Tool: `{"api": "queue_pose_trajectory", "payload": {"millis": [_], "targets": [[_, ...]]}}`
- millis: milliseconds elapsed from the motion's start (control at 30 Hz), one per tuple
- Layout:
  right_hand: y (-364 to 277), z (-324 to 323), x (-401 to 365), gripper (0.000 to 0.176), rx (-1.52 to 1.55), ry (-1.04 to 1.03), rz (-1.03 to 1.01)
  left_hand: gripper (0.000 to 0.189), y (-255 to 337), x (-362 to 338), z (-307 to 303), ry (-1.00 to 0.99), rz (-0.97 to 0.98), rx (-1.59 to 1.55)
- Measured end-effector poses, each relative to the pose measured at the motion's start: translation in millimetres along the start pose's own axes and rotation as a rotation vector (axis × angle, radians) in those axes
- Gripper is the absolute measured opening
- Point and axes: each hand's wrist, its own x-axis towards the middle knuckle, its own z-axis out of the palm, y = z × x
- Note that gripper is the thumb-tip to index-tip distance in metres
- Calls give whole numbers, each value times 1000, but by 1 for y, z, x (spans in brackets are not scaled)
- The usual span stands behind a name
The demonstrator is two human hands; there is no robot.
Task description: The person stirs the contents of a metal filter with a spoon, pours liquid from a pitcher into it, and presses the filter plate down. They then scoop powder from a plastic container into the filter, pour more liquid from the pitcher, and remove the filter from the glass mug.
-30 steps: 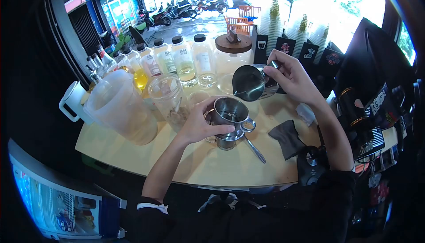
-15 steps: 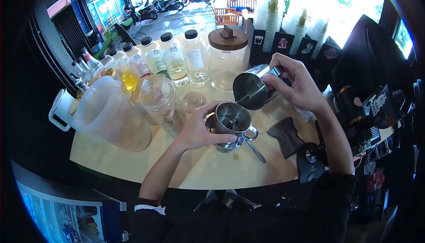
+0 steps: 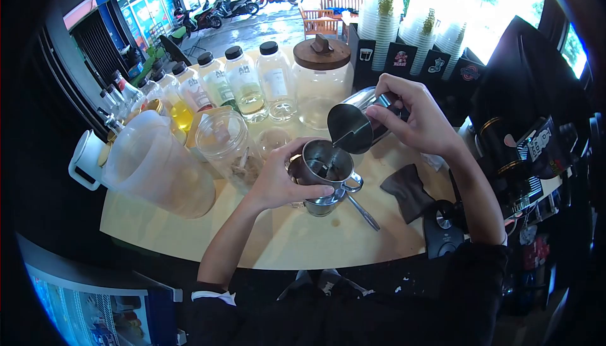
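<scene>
In the head view, my right hand (image 3: 410,116) grips the handle of a steel milk pitcher (image 3: 350,128), tipped to the left. A thin stream runs from its spout into a steel cup (image 3: 327,157) with a side handle. My left hand (image 3: 278,181) wraps round the left side of this cup, thumb across its front. The cup sits above a second shiny cup (image 3: 322,207), partly hidden by my hand. A metal handle (image 3: 364,213) sticks out to the lower right of the cups. Dark liquid or grounds show inside the upper cup.
A clear open jar (image 3: 221,138) and a large frosted pitcher (image 3: 158,169) stand left of my hands. Behind are bottles (image 3: 246,87) and a wood-lidded jar (image 3: 323,87). A dark cloth (image 3: 409,191) and a black scale-like device (image 3: 444,239) lie right.
The pour continues, with the pitcher still tilted over the cup. Hands, cup and pitcher have barely moved; the whole view has shifted slightly.
</scene>
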Motion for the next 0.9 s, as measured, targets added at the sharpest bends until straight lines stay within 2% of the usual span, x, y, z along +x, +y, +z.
{"api": "queue_pose_trajectory", "payload": {"millis": [500, 567, 900], "targets": [[-9, -3, -2, 17, -6, 3, -6, 72, 18, -4, 1, 87, 91, 157], [-11, -4, -3, 17, -33, -3, -8, 78, 18, -5, 1, 108, 58, 215], [-18, -8, -6, 16, -19, -5, 18, 77, 12, -9, 1, 157, 156, 429]]}}
